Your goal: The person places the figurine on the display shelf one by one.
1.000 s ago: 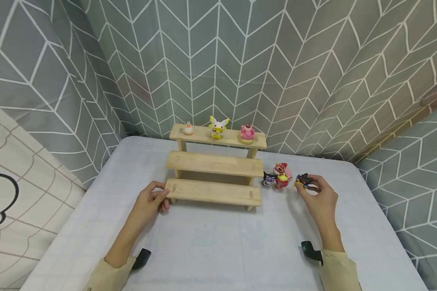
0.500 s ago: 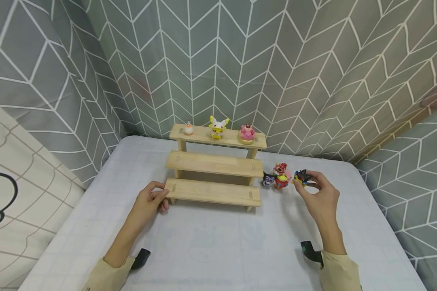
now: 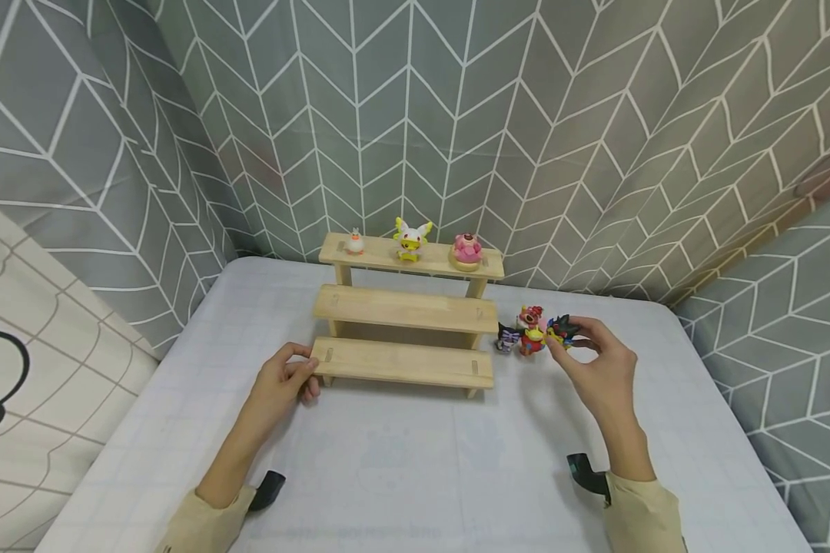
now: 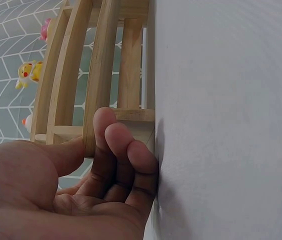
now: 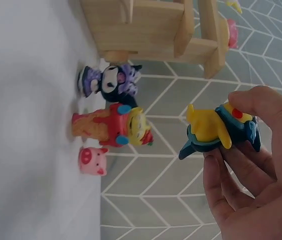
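Observation:
My left hand (image 3: 277,386) grips the left end of the lowest step of a three-tier wooden display stand (image 3: 401,362). In the left wrist view its thumb lies on one face of the step board (image 4: 101,65) and the fingers curl against the other. Pinched between my right thumb and fingers is a yellow figurine in a dark blue costume (image 5: 206,127). My right hand (image 3: 602,372) holds it above the table, right of the stand. In the right wrist view, a black-and-purple figurine (image 5: 112,82), a red-clad figurine (image 5: 112,125) and a pink pig figurine (image 5: 93,161) stand beside it.
On the top step stand a small white figurine (image 3: 355,243), a white-and-yellow long-eared figurine (image 3: 411,240) and a pink figurine (image 3: 466,252). A pale cloth covers the table (image 3: 387,468). Grey patterned curtains (image 3: 387,115) hang behind and at the sides.
My right hand has moved a little left with the yellow-and-blue figurine, closer to the figurines beside the stand. My left hand keeps its grip on the lowest step.

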`<state>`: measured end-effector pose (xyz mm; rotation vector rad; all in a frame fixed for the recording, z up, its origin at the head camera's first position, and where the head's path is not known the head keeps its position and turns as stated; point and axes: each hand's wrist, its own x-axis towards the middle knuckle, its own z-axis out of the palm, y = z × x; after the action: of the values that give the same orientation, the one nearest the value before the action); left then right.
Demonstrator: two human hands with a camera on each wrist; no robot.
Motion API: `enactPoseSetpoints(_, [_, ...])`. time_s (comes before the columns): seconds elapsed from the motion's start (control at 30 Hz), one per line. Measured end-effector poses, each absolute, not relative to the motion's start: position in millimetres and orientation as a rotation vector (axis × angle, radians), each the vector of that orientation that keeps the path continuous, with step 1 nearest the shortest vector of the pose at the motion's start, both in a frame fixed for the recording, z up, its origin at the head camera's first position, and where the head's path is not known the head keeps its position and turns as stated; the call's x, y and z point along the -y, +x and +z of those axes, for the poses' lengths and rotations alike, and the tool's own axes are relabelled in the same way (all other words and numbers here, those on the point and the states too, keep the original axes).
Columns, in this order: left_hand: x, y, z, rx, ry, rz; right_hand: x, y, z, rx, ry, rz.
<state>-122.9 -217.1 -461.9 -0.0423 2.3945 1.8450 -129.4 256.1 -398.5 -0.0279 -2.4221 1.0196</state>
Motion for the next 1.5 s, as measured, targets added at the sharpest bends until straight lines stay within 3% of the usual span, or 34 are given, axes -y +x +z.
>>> enactPoseSetpoints(1.5, [216, -120, -460, -2.397, -0.046, 1.856, -148, -151, -376, 2.399, 0.418, 1.231])
